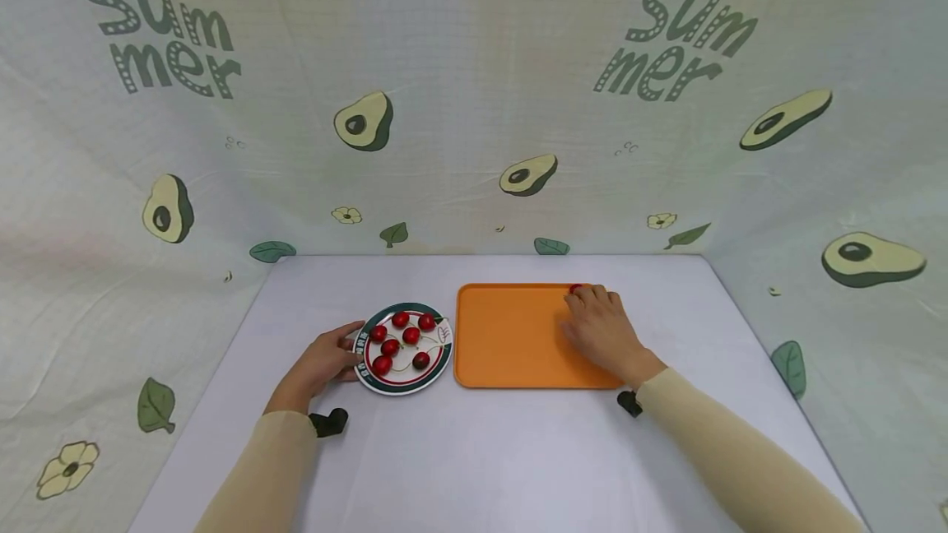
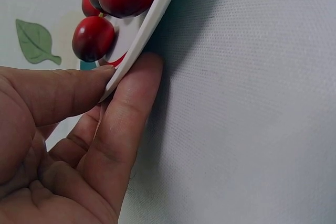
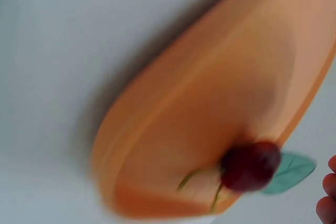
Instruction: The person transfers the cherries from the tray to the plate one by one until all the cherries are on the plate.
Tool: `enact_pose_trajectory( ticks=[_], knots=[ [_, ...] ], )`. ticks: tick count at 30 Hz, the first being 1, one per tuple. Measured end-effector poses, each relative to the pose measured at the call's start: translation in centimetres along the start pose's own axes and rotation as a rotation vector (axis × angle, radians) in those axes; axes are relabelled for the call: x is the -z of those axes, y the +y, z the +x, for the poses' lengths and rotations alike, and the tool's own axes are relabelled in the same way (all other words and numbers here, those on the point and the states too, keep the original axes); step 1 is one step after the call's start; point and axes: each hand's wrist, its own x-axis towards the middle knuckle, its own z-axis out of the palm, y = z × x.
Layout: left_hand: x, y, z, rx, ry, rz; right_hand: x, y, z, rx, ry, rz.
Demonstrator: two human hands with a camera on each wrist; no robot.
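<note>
My left hand (image 1: 329, 359) pinches the rim of a round plate (image 1: 403, 389), thumb on top and fingers beneath, as the left wrist view shows. Several red cherries (image 2: 93, 39) with thin stems lie on this white plate with a dark green border. Over the right part of an orange tray (image 1: 504, 336) is my right hand (image 1: 601, 336), close to a cherry (image 3: 251, 166) in the tray's far right corner. Only its fingertips (image 3: 328, 190) enter the right wrist view, apart from that cherry and holding nothing visible.
Plate and tray stand side by side on a white table (image 1: 474, 451). Behind and around it hangs a cloth (image 1: 444, 48) printed with avocados, leaves and lettering. A dark wrist mount (image 1: 329, 423) sits under the left wrist, another (image 1: 629, 403) at the right.
</note>
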Motion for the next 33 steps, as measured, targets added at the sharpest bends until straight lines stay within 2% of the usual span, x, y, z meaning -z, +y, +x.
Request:
enact_pose_trajectory(
  ticks=[5, 14, 21, 33],
  knots=[
    [0.0, 0.0, 0.1, 0.000, 0.004, 0.003, 0.1, 2.9, 0.3, -0.075, -0.055, 0.013],
    [0.1, -0.3, 0.1, 0.008, 0.002, -0.012, -0.8, 6.5, 1.1, -0.113, -0.140, 0.039],
    [0.2, -0.5, -0.1, 0.004, 0.004, -0.002, -2.5, 7.6, 1.7, -0.111, -0.196, 0.039],
    [0.1, -0.2, -0.1, -0.012, 0.006, -0.010, -3.5, 8.0, 2.3, -0.123, -0.233, 0.056]
  ],
)
